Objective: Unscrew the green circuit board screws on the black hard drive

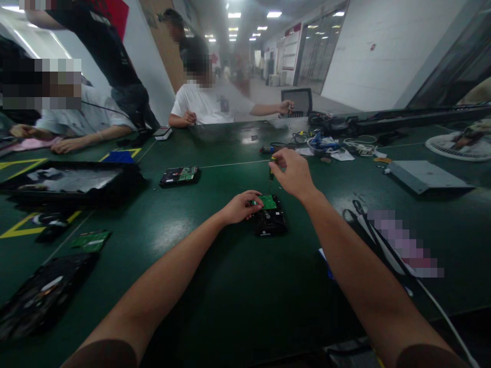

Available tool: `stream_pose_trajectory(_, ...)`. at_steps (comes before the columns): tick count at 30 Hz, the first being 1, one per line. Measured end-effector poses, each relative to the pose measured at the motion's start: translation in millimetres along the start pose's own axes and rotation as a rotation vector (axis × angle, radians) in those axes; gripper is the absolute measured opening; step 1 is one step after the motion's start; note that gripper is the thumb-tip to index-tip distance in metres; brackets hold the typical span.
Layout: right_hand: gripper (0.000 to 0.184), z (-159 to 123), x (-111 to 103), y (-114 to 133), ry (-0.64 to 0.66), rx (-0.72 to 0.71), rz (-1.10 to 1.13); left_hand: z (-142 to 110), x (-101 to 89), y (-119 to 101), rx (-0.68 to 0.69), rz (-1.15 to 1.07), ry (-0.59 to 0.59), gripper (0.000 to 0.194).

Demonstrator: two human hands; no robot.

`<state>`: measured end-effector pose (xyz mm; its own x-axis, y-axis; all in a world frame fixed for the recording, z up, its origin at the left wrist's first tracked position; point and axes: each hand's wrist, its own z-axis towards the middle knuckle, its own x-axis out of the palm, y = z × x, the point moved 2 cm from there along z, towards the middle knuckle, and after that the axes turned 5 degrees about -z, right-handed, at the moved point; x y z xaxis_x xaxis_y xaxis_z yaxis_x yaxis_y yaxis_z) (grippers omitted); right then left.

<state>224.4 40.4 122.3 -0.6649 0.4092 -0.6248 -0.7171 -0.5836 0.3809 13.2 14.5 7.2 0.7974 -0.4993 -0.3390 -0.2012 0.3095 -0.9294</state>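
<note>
A black hard drive (270, 224) lies on the green table in front of me, its green circuit board (268, 202) facing up at the far end. My left hand (242, 206) grips the drive's left side, with thumb and fingers curled at the edge of the board. Above and to the right of the drive, my right hand (292, 171) pinches a small screwdriver (271, 173). The screwdriver points down over the far end of the board. Whether its tip touches anything is hard to make out.
Another hard drive (180, 176) lies to the left, near a black tray (76, 181). An opened drive (46, 291) and a loose circuit board (91, 240) sit at front left. At right are a metal box (427, 176), cables (360, 145) and a lanyard (378, 230). Co-workers sit opposite.
</note>
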Motion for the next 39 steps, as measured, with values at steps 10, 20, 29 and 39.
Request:
stream_pose_trajectory(10, 0.014, 0.6, 3.3, -5.8, -0.008, 0.050, 0.063, -0.3, -0.4, 0.7, 0.000, -0.013, -0.009, 0.024)
stream_pose_trajectory(20, 0.013, -0.4, 1.8, -3.9, -0.033, 0.046, 0.052, -0.3, -0.5, 0.9, -0.008, -0.008, -0.002, 0.024)
stream_pose_trajectory(29, 0.014, 0.2, 2.2, -3.4, -0.009, 0.003, 0.014, 0.0, -0.6, 1.2, -0.005, -0.003, -0.006, 0.021)
stream_pose_trajectory(39, 0.015, 0.1, 2.4, -3.7, 0.014, 0.030, 0.054, 0.0, -1.2, 1.5, 0.007, -0.003, -0.002, 0.022)
